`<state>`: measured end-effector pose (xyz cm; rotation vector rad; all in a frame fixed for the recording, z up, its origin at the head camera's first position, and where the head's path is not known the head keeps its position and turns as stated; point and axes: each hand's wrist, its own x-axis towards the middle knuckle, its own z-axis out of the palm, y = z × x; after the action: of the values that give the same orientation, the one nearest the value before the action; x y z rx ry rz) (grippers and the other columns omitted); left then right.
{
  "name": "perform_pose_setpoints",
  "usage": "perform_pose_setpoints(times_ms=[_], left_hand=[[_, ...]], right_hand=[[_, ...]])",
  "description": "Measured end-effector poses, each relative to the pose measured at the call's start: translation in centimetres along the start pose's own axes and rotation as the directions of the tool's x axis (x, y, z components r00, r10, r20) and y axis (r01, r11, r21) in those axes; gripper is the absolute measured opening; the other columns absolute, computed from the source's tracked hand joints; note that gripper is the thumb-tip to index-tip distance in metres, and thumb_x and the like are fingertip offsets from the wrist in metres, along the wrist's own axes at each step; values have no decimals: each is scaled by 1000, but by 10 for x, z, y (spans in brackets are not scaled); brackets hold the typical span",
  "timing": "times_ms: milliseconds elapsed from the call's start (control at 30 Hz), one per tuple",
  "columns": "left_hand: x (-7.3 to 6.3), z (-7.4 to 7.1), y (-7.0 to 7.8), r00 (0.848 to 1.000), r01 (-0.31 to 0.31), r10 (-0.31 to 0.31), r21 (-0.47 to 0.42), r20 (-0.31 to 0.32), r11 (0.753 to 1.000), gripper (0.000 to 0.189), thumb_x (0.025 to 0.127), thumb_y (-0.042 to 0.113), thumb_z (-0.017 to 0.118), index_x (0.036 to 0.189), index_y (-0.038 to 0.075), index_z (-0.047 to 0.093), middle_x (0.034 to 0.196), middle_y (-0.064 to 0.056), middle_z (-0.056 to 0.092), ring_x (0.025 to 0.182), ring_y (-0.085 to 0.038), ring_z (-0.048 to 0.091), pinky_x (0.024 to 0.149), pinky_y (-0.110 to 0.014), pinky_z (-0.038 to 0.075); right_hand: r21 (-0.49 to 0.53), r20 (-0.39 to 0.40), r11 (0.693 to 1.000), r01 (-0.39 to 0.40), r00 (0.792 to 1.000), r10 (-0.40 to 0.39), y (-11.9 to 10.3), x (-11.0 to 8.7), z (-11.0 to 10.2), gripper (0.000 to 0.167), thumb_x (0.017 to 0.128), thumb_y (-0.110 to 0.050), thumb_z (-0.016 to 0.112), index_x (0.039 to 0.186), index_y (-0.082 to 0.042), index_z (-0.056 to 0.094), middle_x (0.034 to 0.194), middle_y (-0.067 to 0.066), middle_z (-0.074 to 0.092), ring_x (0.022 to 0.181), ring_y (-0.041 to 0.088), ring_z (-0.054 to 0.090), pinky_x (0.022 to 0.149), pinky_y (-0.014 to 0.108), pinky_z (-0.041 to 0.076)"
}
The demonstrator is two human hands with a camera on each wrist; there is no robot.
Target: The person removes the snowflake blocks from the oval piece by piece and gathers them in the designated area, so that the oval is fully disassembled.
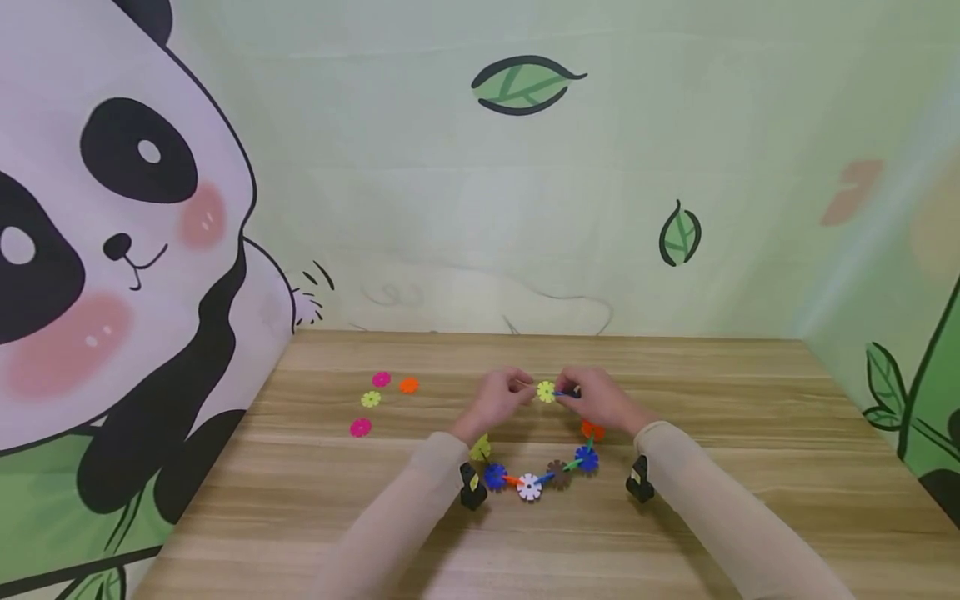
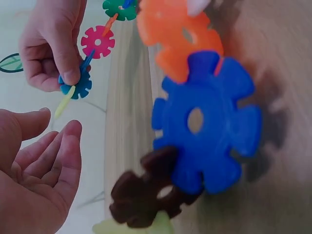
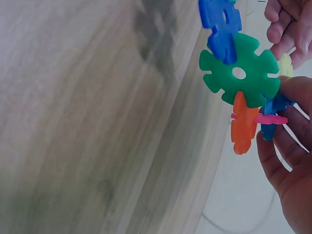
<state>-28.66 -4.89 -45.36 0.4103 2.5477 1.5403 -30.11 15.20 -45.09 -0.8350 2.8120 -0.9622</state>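
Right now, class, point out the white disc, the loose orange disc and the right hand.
White disc [image 1: 529, 488], head view: the middle of its face.
Loose orange disc [image 1: 408, 386], head view: the middle of its face.
Right hand [image 1: 602, 397], head view: the back of the hand.

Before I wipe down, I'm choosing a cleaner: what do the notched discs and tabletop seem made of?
Notched discs: probably plastic, smooth, satin, judging by even colour and rounded edges. Tabletop: matte-looking wood or printed laminate; streaky grain leaves it open.

No txt, nos., brands or signs were legible in any view. L cam [image 1: 472, 497] & R cam [image 1: 642, 490], both blk, each bore a small yellowish mark [image 1: 474, 482], too tiny in head view to make out.
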Motion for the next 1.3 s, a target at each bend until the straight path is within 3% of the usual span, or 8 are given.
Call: perform_pose_setpoints(times_ms=[167,433,767,967,1067,1300], left_hand=[[3,4,-1,1000,28,-28,-71,5,997,22,92,8,60,111,-4,60,96,-21,67,88,-32,65,74,-39,54],[4,7,-1,999,40,-40,-134,7,990,20,92,3,58,109,-8,60,94,-23,66,88,-34,65,77,-42,53],[6,11,-4,996,92,-93,-228,6,969,17,91,-1,58,107,-8,59,89,-15,65,90,-35,64,80,-41,53],[8,10,-8,993,110,-114,-298,6,948,17,91,-4,57,107,-10,58,93,-18,64,94,-39,63,83,-41,52],[4,7,-1,992,125,-126,-330,19,935,19,91,-5,55,108,-13,56,97,-22,62,98,-43,60,86,-44,50],[10,7,-8,985,169,-167,-344,35,924,21,89,-3,55,109,-9,57,98,-16,62,91,-33,63,84,-39,51]], right_hand=[[-11,-23,1000,29,999,-29,2,1,2,6,88,-11,67,86,-13,62,83,-4,63,76,12,56,74,33,50],[-20,-24,999,40,999,-40,2,3,4,5,88,-12,68,88,-14,63,84,-4,63,79,12,57,76,34,51],[-13,-11,999,34,999,-34,3,1,5,6,87,-12,69,88,-14,64,85,-5,62,79,12,56,77,35,51],[55,-12,998,11,1000,-10,6,-1,2,5,87,-9,68,88,-12,64,86,-3,62,80,15,56,77,36,52],[58,-10,998,16,1000,-16,6,-2,1,3,88,-8,67,90,-9,65,88,-1,63,82,16,57,77,37,52],[43,-8,997,61,998,-61,6,-2,0,5,89,-7,64,93,-4,65,90,0,63,84,17,57,78,40,52]])
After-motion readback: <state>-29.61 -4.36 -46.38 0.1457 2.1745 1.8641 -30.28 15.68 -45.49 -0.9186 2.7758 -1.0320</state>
